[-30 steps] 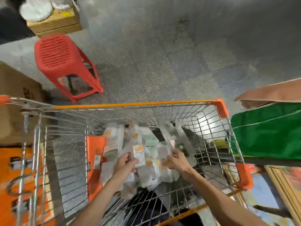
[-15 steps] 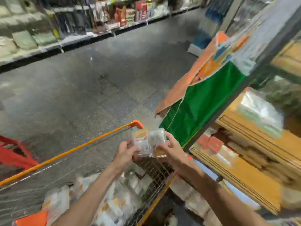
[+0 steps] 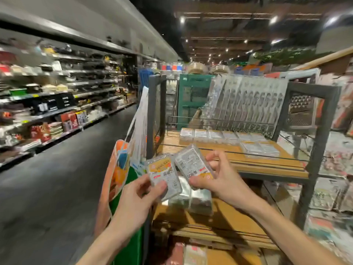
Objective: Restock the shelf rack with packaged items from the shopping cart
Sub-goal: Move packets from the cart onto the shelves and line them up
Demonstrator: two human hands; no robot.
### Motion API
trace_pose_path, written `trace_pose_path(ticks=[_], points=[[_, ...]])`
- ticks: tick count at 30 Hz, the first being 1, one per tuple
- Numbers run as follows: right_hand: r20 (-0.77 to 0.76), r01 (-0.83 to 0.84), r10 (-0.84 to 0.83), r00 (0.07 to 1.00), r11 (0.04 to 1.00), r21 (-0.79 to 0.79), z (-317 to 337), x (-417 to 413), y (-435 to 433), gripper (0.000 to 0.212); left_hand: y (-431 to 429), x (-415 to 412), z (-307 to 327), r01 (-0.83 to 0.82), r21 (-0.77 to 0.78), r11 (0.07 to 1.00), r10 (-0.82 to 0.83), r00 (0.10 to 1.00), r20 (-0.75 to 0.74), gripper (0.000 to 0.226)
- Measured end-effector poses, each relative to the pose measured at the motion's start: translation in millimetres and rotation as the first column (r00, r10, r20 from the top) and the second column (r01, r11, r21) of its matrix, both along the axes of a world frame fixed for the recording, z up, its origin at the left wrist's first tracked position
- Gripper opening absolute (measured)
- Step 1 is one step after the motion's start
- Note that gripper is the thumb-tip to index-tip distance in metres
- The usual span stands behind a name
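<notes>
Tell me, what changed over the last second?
The left hand and right hand rose out of the cart to the wooden shelf, carrying the left packet and right packet. Unchanged: each hand still grips its packet.

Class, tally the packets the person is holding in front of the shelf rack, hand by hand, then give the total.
Left packet, gripped in the left hand: 1
Right packet, pinched in the right hand: 1
Total: 2 packets
</notes>
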State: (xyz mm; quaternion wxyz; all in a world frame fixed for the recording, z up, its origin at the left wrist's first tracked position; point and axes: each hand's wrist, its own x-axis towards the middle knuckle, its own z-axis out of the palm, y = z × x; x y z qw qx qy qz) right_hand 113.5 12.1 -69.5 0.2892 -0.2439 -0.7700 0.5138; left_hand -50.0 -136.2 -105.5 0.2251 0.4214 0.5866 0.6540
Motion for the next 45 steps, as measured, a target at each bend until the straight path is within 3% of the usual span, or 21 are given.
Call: trace_pose_path(ticks=[4,7,11,15,17,22,25,29,45], points=[[-0.035,0.145,-0.141,0.989,0.97,0.197,55,33,68,0.048,64,6,53,0.038,0.065,0.997,-0.031,0.994,-0.107,0.006],[0.069,0.186,-0.23,0.971,0.903,0.386,82,48,124,0.04,119,0,73,-0.021,0.015,1.0,0.023,0.985,-0.17,0.043],[0.388,-0.007,-0.241,0.889,0.842,0.539,91,42,182,0.036,178,-1,86,-0.044,-0.201,0.979,-0.008,0.968,-0.25,0.044],[0.617,-0.197,-0.184,0.765,0.846,0.496,83,24,217,0.061,220,-7,82,-0.106,-0.426,0.898,-0.075,0.919,-0.386,0.039],[0.627,-0.221,-0.161,0.762,0.846,0.485,81,17,224,0.061,236,-8,82,-0.147,-0.493,0.857,-0.09,0.9,-0.426,0.047],[0.593,-0.212,-0.231,0.772,0.786,0.581,72,13,224,0.034,253,-2,85,-0.105,-0.648,0.754,-0.261,0.857,-0.443,0.031],[0.555,-0.213,-0.21,0.805,0.771,0.601,65,18,217,0.036,261,-3,88,-0.136,-0.664,0.735,-0.278,0.833,-0.478,0.031],[0.592,-0.251,-0.263,0.762,0.723,0.644,61,21,216,0.037,274,3,84,-0.153,-0.683,0.714,-0.307,0.808,-0.503,0.036],[0.598,-0.185,-0.305,0.741,0.763,0.619,51,41,229,0.043,296,22,73,-0.195,-0.616,0.763,-0.241,0.798,-0.552,0.039]])
